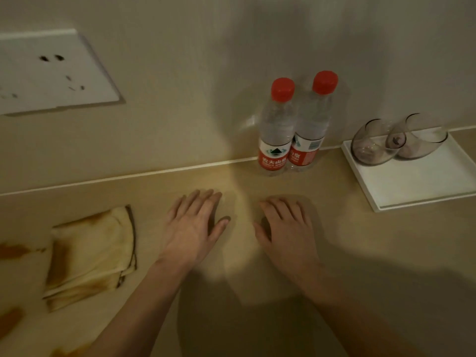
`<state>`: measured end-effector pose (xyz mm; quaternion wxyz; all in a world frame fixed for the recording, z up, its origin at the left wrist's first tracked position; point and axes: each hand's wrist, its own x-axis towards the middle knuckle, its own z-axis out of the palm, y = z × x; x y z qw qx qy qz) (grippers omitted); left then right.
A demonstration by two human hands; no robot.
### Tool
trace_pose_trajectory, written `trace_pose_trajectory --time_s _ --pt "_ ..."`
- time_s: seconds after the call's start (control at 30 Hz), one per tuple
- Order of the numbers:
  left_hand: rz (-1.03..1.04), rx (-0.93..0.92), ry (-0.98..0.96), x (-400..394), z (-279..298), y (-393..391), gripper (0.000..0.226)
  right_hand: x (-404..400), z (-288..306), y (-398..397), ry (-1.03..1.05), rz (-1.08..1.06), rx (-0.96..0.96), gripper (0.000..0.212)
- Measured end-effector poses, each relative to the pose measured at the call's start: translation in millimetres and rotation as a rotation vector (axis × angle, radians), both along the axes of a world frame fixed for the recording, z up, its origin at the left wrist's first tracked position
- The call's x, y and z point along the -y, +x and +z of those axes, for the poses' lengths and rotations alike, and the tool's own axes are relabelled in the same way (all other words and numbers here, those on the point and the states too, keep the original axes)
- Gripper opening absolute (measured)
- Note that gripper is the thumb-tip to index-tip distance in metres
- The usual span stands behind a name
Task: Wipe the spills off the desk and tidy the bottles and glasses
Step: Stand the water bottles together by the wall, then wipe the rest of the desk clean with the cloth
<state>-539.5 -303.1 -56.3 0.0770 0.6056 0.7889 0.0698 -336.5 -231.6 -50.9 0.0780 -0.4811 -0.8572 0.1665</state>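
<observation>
Now both hands lie flat on the desk [360,266], left hand [192,228] and right hand [288,229], fingers straight and holding nothing. Brown spills [13,249] remain at the far left edge, just beside the folded cloth [90,256], which is soft and already stained. Best take up the cloth with the left hand, turn a cleaner face down, and wipe inward. Two clear plastic bottles [277,127] with red caps stand touching by the wall; two rounded glasses [373,143] lie tilted on a white tray [417,186].
</observation>
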Motion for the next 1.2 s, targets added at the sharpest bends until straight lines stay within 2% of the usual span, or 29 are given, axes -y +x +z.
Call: trace_pose_trajectory --time_s 0.37,0.7,0.97,1.2 --pt "0.051 -0.065 -0.026 93 15 -45 0.063 69 12 -44 -0.005 0.060 0.019 0.050" --pt "0.095 -0.067 -0.141 168 16 -83 0.076 139 13 -82 0.022 0.078 0.043 0.049" --pt "0.198 0.016 -0.120 188 7 -117 0.069 154 7 -110 0.043 0.122 0.027 0.048" --pt "0.246 -0.008 -0.149 187 7 -133 0.065 143 11 -139 0.002 0.204 0.000 0.051"
